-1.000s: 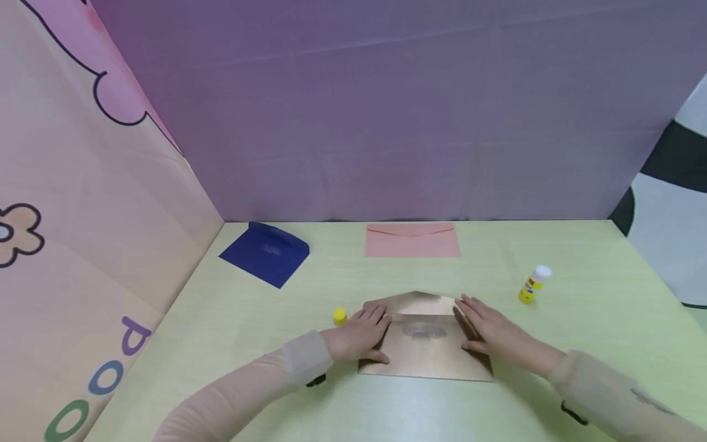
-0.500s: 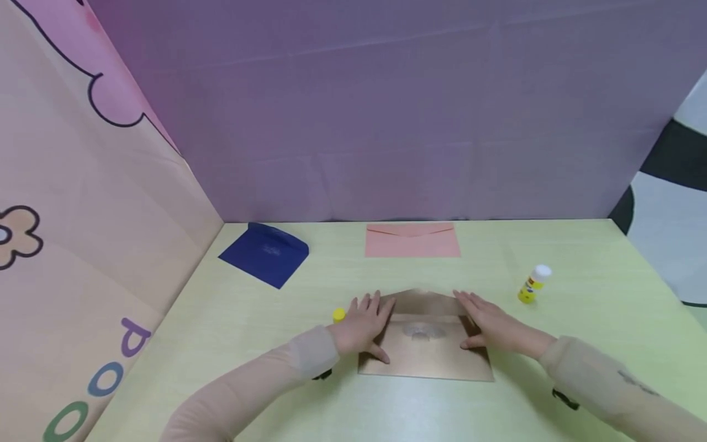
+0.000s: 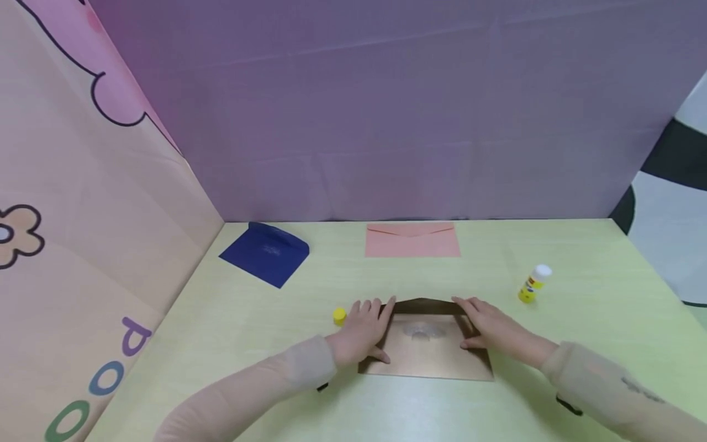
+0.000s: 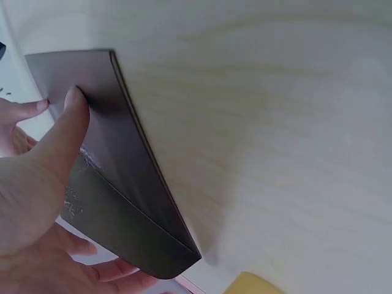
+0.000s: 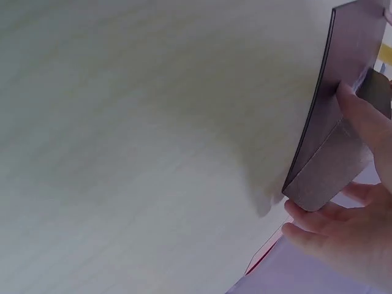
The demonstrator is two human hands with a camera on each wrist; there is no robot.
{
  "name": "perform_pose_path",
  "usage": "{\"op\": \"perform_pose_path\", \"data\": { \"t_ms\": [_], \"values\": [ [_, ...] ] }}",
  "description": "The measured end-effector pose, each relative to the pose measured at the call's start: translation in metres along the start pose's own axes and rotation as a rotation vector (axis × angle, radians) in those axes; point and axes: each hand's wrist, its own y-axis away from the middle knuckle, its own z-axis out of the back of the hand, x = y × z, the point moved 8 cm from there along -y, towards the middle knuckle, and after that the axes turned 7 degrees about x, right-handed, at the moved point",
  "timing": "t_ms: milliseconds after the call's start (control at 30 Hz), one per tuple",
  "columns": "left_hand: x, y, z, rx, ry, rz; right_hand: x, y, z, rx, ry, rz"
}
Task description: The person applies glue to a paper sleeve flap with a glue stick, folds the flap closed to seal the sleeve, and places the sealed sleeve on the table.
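A brown envelope [image 3: 425,359] lies on the table in the head view, its flap [image 3: 422,306] raised along the far edge. A shiny oval patch marks its middle. My left hand [image 3: 358,331] holds the left side, thumb on the body and fingers behind the flap. On the opposite side, my right hand [image 3: 494,331] holds it the same way. In the left wrist view, pale specks show on the flap [image 4: 116,223]. The right wrist view has the flap [image 5: 331,165] standing up between thumb and fingers.
A yellow cap [image 3: 339,316] sits just left of my left hand. The glue stick [image 3: 534,284], with a white end up, stands at the right. Farther back lie a dark blue envelope [image 3: 267,253] and a pink envelope [image 3: 412,244]. A purple cloth wall [image 3: 386,123] rises behind the table.
The flap has tipped up from lying back to standing raised toward me. My left fingers have shifted from the envelope's front to behind the flap. The envelope body has stayed in place.
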Motion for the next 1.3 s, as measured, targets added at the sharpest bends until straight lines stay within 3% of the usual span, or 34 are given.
{"op": "perform_pose_path", "data": {
  "t_ms": [433,1300],
  "values": [
    [-0.011,0.007,0.001,-0.042,0.012,-0.108,0.014,0.003,0.0,-0.026,0.024,0.058],
    [-0.012,0.009,0.001,-0.032,-0.005,-0.174,0.018,0.001,-0.004,0.001,0.047,0.125]
  ]
}}
